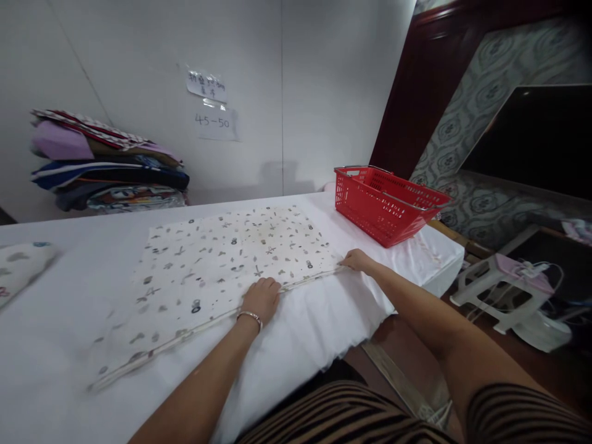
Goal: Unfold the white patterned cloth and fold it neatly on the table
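Note:
A white cloth (217, 253) with small grey and brown printed figures lies spread on the table, its near edge folded or layered into a narrow strip. My left hand (261, 297), with a bracelet (250, 317) at the wrist, rests palm down on that near edge around its middle. The fingers look laid on the fabric, though their tips are partly hidden. Further right, my right hand (357, 259) is closed in a pinch on the cloth's near right corner.
The white-covered table (319, 320) has a red basket (393, 206) at its right end. Folded fabrics (111, 163) are stacked at the back left, and another printed cloth (21, 265) lies at the left. A plastic stool (513, 280) stands on the floor at right.

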### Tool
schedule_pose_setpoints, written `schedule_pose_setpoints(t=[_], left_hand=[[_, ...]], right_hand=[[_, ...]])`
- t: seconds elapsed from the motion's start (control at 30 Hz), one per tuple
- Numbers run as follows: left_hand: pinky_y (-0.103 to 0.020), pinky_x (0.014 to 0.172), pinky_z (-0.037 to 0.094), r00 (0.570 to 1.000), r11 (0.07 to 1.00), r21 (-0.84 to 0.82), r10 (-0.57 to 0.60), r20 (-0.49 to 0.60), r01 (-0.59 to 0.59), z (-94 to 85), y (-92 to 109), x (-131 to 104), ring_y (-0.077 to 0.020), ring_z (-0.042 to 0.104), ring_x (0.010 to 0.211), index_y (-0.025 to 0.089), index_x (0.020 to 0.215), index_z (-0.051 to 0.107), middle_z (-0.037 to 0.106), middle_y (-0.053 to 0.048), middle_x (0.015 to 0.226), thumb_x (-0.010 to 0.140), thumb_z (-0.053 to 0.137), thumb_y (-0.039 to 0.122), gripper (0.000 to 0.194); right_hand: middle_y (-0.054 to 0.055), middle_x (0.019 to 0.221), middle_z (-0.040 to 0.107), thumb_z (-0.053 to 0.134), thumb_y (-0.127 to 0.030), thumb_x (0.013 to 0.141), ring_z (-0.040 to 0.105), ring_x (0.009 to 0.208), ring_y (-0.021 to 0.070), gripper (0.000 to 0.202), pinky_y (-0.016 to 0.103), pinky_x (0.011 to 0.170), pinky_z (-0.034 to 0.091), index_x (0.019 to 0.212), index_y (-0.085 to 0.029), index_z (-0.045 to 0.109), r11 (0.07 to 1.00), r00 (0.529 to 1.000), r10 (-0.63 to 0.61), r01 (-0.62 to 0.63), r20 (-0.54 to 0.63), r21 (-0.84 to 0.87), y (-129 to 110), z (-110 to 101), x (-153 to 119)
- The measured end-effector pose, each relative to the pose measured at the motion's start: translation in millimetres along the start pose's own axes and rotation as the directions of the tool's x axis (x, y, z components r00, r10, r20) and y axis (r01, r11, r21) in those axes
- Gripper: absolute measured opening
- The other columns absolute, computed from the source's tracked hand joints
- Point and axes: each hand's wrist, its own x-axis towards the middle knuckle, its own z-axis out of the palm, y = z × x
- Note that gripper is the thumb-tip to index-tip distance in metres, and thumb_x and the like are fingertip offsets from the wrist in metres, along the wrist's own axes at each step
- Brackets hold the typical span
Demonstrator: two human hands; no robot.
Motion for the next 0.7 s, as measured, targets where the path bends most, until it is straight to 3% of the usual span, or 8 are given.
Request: schedule_pose_setpoints(t=[0.13,0.3,0.43,0.7], left_hand=[[-0.035,0.084,0.038,1.0,1.0,-0.007,-0.002,-0.004,0.002,0.3,-1,1,-0.0222,0.049,0.098,0.017,0.096,0.06,0.058,-0.007,0.102,0.083,0.045,0.015,0.02],[-0.035,0.084,0.038,1.0,1.0,-0.019,0.009,-0.016,-0.01,1.1,-2,0,-0.0217,0.049,0.097,0.017,0.094,0.06,0.059,-0.007,0.101,0.083,0.045,0.015,0.019],[-0.034,0.084,0.038,1.0,1.0,-0.006,0.014,-0.018,-0.014,1.2,-2,-1,-0.0217,0.049,0.096,0.017,0.093,0.06,0.059,-0.008,0.1,0.083,0.044,0.016,0.019],[-0.035,0.083,0.038,1.0,1.0,-0.023,0.006,-0.025,-0.006,0.4,-1,-1,-0.0217,0.05,0.096,0.017,0.093,0.061,0.059,-0.007,0.099,0.083,0.045,0.016,0.018]], right_hand=[[-0.005,0.046,0.046,0.058,-0.036,0.081,0.038,0.042,0.0057,0.024,0.018,0.043,0.029,0.068,-0.015,0.057,0.997,1.0,-0.003,0.005,-0.027,0.081,-11,-9,8],[-0.004,0.035,0.038,0.067,-0.031,0.071,0.034,0.036,0.007,0.032,0.021,0.038,0.025,0.05,-0.015,0.05,0.99,0.99,0.136,-0.137,0.046,0.025,-10,4,8],[-0.003,0.032,0.038,0.065,-0.03,0.072,0.035,0.034,0.0081,0.033,0.022,0.037,0.025,0.047,-0.016,0.048,0.974,0.969,0.224,-0.221,0.099,-0.042,-6,8,6],[-0.001,0.033,0.041,0.068,-0.024,0.066,0.049,0.044,0.0143,0.02,0.023,0.045,0.034,0.052,-0.014,0.057,0.962,0.976,0.205,-0.187,0.075,-0.2,-6,8,15]])
